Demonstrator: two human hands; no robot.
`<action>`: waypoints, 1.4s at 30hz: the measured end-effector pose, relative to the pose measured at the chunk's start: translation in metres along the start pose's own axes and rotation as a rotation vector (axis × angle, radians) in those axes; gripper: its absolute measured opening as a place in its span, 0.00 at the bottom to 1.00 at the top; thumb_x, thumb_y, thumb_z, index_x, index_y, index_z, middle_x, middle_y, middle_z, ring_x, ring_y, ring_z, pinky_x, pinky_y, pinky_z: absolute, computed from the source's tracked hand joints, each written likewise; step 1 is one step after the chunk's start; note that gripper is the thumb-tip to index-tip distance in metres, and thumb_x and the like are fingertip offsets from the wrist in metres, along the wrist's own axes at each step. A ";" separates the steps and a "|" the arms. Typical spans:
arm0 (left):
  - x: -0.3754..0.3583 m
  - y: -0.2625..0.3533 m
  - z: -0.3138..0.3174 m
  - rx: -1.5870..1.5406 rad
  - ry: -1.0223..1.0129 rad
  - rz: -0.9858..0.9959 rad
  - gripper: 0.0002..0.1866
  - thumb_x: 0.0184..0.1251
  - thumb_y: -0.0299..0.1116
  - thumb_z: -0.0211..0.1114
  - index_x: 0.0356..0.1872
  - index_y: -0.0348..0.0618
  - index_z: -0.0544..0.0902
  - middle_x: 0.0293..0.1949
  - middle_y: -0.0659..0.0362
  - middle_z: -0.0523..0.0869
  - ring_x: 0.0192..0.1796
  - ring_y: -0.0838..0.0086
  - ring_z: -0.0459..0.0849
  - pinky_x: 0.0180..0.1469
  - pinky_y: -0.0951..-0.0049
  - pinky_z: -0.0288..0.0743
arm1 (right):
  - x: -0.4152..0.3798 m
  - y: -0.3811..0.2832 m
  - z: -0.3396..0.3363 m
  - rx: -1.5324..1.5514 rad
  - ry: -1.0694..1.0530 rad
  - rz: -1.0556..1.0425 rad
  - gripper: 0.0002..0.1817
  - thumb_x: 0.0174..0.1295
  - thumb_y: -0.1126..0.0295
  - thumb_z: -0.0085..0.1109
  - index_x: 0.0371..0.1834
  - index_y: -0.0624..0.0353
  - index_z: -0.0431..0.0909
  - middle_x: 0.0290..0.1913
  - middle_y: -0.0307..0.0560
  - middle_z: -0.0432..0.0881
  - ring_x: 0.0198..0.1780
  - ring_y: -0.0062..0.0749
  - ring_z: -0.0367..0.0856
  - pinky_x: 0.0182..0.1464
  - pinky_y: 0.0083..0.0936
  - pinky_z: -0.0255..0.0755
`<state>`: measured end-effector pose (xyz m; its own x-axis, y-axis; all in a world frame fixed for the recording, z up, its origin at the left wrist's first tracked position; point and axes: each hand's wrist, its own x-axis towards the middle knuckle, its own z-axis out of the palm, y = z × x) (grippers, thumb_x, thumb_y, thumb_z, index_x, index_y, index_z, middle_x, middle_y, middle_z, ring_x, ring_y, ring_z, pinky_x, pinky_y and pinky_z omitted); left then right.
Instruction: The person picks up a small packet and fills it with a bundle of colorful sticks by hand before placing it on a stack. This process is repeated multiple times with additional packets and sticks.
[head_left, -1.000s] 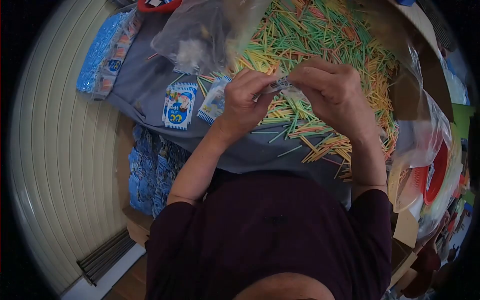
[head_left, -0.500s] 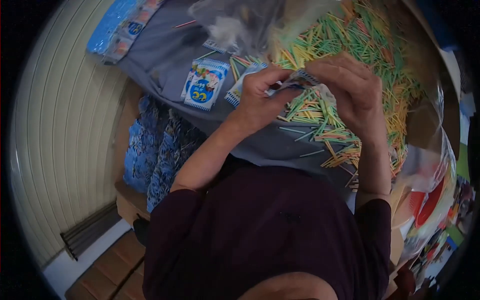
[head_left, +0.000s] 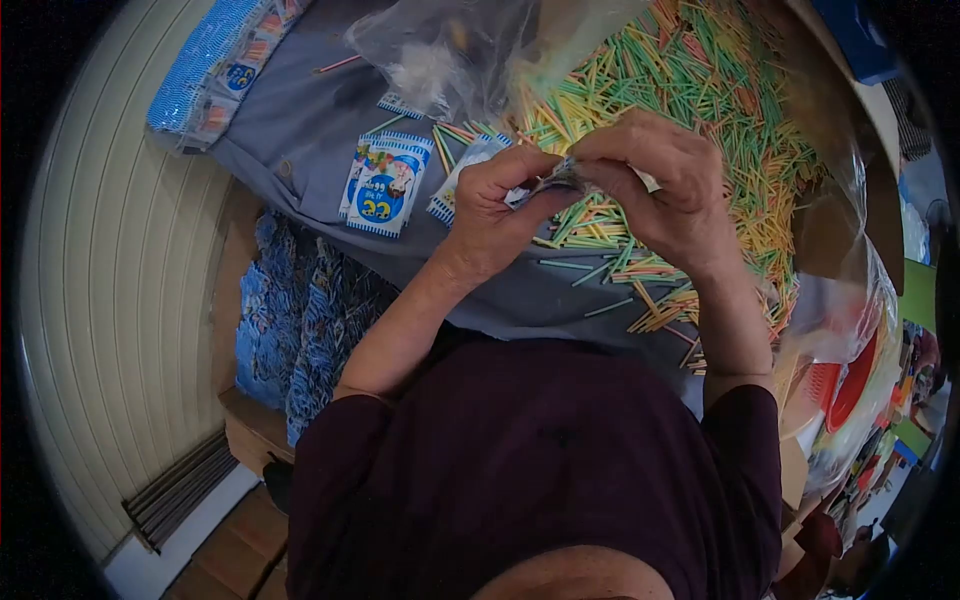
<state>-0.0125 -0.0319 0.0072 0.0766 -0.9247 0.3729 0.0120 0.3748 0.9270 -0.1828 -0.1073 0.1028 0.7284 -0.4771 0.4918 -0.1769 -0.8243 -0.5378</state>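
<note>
Between my two hands is a small printed packet [head_left: 560, 176], mostly hidden by the fingers. My left hand [head_left: 497, 205] pinches its left side, and my right hand [head_left: 660, 180] has fingertips closed on its upper right edge. Just left of my left hand, another packet [head_left: 470, 172] lies partly under loose sticks. Farther left lie blue-and-white packets [head_left: 388, 190], overlapping each other. Under and behind my right hand spreads a large heap of thin green, yellow and orange sticks [head_left: 650, 70].
Clear plastic [head_left: 480, 50] lies behind the hands. Filled blue packs [head_left: 215, 75] sit at the cloth's far left corner. A box [head_left: 250, 415] below holds many blue wrappers [head_left: 300, 310]. A red basket [head_left: 855, 385] stands at the right.
My right hand's fingers have come down and closer to my left hand, closing at the packet's top edge. The whole view has shifted slightly.
</note>
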 end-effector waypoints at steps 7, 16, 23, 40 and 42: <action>-0.001 0.011 -0.006 -0.403 0.088 -0.155 0.15 0.61 0.17 0.69 0.49 0.37 0.85 0.40 0.64 0.87 0.43 0.83 0.82 0.46 0.80 0.77 | -0.005 0.005 -0.014 0.296 0.129 0.011 0.17 0.52 0.72 0.72 0.47 0.61 0.85 0.39 0.47 0.84 0.39 0.33 0.82 0.41 0.25 0.75; -0.008 0.009 -0.007 -0.208 0.090 0.001 0.14 0.58 0.15 0.69 0.46 0.36 0.85 0.38 0.61 0.87 0.38 0.81 0.82 0.41 0.79 0.76 | -0.001 -0.015 0.002 0.092 0.156 0.000 0.18 0.52 0.76 0.71 0.48 0.58 0.84 0.34 0.44 0.81 0.35 0.31 0.80 0.36 0.26 0.73; -0.034 0.036 -0.050 0.206 0.164 -0.096 0.08 0.56 0.22 0.69 0.39 0.37 0.87 0.30 0.55 0.84 0.32 0.71 0.81 0.36 0.72 0.72 | -0.020 -0.008 0.030 0.117 0.019 0.081 0.16 0.54 0.79 0.68 0.47 0.59 0.83 0.32 0.49 0.84 0.31 0.36 0.83 0.33 0.29 0.74; -0.018 0.029 -0.078 1.300 0.105 0.134 0.20 0.55 0.35 0.73 0.48 0.42 0.83 0.41 0.53 0.81 0.45 0.57 0.78 0.49 0.59 0.72 | -0.071 0.102 -0.051 -0.535 0.073 0.499 0.09 0.58 0.70 0.62 0.40 0.58 0.85 0.40 0.52 0.84 0.43 0.51 0.83 0.46 0.43 0.77; -0.015 0.028 -0.053 1.124 0.014 0.102 0.18 0.53 0.34 0.74 0.45 0.41 0.84 0.41 0.53 0.81 0.44 0.57 0.78 0.47 0.60 0.73 | -0.055 0.102 -0.047 -0.530 0.054 0.495 0.09 0.58 0.69 0.62 0.41 0.58 0.85 0.40 0.53 0.84 0.45 0.51 0.82 0.48 0.44 0.76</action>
<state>0.0396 -0.0039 0.0253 0.0368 -0.8897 0.4551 -0.8985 0.1698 0.4048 -0.2719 -0.1794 0.0533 0.4483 -0.8358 0.3170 -0.7843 -0.5379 -0.3091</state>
